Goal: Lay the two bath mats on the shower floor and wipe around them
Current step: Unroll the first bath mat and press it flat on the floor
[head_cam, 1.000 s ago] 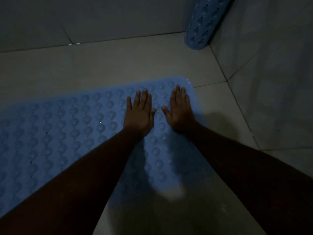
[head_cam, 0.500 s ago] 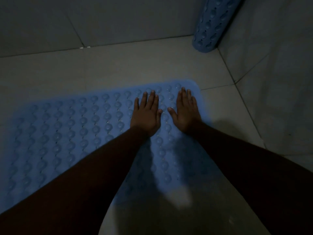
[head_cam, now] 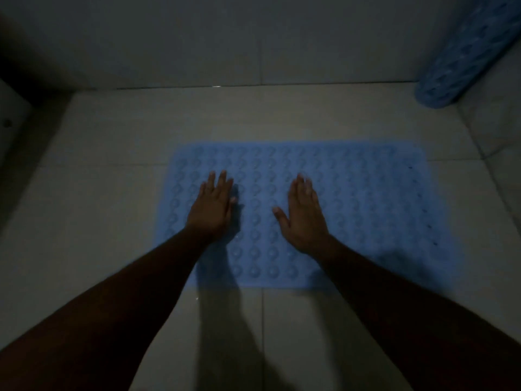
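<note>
**Blue mat flat on the shower floor, both palms on it**

The flat bath mat (head_cam: 352, 207), blue and covered in rows of round bumps, lay spread on the shower floor (head_cam: 112, 193) with all four edges in view. Its far edge ran roughly parallel to the back wall (head_cam: 225, 38), and its near edge sat just past a tile joint.

The left hand (head_cam: 211, 207) rested palm down near the mat's left edge. The right hand (head_cam: 304, 218) rested palm down nearer the middle, thumb spread. Each grip was wide, with the fingers straight and nothing held. The two hands were apart, with bumped mat showing between them.

Bare tile surrounded the mat. There was a broad band between the far edge and the back wall, a wide stretch to the left, and a narrower strip to the right before the side wall (head_cam: 496, 170). On the near side the forearms cast shadows across the floor.

The second bath mat (head_cam: 462, 60), rolled into a tube, stood in the far right corner. It was well apart from the flat one.
</note>
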